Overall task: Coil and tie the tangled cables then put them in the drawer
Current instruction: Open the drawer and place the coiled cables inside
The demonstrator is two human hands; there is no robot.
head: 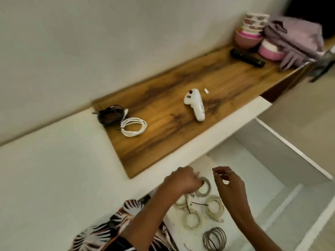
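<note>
Open white drawer [282,154]: several tied cable coils [214,207] on its floor. Left hand [183,180] curled, apparently gripping a grey coil [206,185]; blurred. Right hand [229,180] above, fingers loosely bent, holding nothing. Wooden countertop [163,142] against a white wall: white coil [133,126], dark bundle [108,115], white controller [195,104], black remote [247,57], bowls [251,31].
</note>
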